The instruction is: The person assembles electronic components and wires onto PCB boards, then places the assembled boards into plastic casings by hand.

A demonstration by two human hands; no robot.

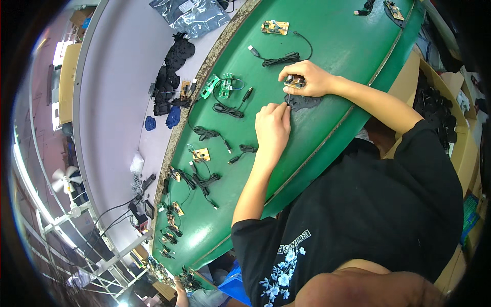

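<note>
Two bare hands work close together over the green table. The right hand grips a small circuit board above a dark flat piece on the table. The left hand has its fingers drawn narrow beside that piece; what they pinch cannot be told. The step seems to be close handwork on the board, calling next for steady, careful alignment.

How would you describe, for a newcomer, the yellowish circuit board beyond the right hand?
On the green table, look up the picture past the right hand to a bundled black cable. Above it lies the circuit board: a yellowish rectangle, unlike its dark, looped neighbour.
</note>
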